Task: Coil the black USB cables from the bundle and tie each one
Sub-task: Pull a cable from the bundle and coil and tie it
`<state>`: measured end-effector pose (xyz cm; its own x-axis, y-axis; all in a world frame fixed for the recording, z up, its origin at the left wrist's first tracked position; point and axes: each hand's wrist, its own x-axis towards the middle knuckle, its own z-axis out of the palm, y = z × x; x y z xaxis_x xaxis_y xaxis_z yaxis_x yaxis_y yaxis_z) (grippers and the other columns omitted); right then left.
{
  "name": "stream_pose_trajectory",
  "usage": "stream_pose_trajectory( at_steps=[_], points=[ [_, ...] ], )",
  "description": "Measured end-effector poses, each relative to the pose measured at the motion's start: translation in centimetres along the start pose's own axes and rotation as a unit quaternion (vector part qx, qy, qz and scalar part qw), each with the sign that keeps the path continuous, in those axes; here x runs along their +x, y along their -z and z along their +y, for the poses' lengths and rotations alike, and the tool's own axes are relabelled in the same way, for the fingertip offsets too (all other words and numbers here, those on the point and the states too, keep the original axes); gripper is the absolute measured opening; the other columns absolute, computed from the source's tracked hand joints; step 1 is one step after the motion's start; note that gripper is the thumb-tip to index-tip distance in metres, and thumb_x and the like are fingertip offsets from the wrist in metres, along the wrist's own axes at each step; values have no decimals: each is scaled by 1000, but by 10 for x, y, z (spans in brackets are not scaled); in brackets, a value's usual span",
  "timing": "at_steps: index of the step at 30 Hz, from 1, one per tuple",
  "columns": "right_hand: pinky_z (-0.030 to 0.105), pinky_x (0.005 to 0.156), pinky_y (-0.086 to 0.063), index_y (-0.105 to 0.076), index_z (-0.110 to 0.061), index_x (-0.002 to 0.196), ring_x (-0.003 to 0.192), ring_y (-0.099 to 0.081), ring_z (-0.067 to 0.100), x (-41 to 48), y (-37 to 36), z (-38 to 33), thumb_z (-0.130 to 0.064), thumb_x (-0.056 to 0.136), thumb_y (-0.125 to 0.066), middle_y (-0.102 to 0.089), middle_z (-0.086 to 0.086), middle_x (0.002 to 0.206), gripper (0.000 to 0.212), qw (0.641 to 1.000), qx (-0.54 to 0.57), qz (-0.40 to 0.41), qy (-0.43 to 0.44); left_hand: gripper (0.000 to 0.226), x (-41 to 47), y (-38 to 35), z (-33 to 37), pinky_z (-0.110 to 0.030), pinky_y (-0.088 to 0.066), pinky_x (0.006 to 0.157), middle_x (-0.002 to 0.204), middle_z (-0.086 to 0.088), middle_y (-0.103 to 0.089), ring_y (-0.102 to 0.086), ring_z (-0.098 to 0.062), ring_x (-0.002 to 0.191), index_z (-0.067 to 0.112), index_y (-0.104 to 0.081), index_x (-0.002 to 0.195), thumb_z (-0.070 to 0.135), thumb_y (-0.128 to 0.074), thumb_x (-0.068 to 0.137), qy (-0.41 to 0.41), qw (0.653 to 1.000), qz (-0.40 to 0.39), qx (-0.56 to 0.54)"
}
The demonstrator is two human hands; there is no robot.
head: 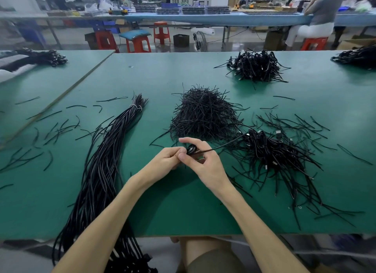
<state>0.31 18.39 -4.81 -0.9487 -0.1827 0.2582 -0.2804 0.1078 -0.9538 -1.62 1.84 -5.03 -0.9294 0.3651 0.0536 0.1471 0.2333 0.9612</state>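
Green desk [183,211] | left hand [162,160] and right hand [205,166] both pinch small cable coil [191,149] mid-desk, toward near edge | cable bundle [97,171] runs off near-left edge | tie pile [203,114] just beyond hands, centre

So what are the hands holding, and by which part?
A black cable: the left hand and right hand both pinch its small coiled part; its tail runs right.
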Motion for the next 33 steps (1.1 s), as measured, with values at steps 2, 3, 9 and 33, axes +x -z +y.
stream_pose_trajectory(
  at_steps=[2, 3, 9, 33],
  points=[
    [44, 96, -54, -71, -31, 117, 98, -67, 22, -1, 1, -1, -25, 90, -78, -67, 10, 107, 28, 1000, 6, -5, -15, 33, -1, 0, 0, -14, -26, 49, 56, 16, -35, -27, -1, 52, 16, -39, 73, 36, -44, 99, 11, 1000, -7, -6],
    [46, 96, -53, -72, -27, 115, 98, -67, 24, -1, 2, -2, -24, 89, -79, -69, 11, 106, 27, 1000, 13, -9, -25, 34, -1, 0, 0, -14, -26, 49, 55, 15, -37, -28, -1, 51, 16, -40, 72, 37, -44, 98, 14, 1000, -10, -6],
    [28, 93, -53, -70, -22, 113, 101, -68, 14, -1, 2, 0, -21, 87, -81, -70, 5, 112, 29, 999, 30, -11, -39, 46, -5, 0, 8, -13, -25, 48, 58, 14, -34, -27, -3, 51, 15, -54, 65, 39, -50, 104, 31, 998, 12, -52],
    [24, 79, -50, -64, -16, 99, 87, -63, 5, -3, -5, 7, -20, 104, -55, -69, -10, 92, 10, 991, -134, -8, 10, 52, -5, -8, 13, -19, -22, 47, 51, 11, -31, -23, -9, 48, 15, -41, 61, 27, -39, 111, 55, 991, 112, -40]
  ],
)
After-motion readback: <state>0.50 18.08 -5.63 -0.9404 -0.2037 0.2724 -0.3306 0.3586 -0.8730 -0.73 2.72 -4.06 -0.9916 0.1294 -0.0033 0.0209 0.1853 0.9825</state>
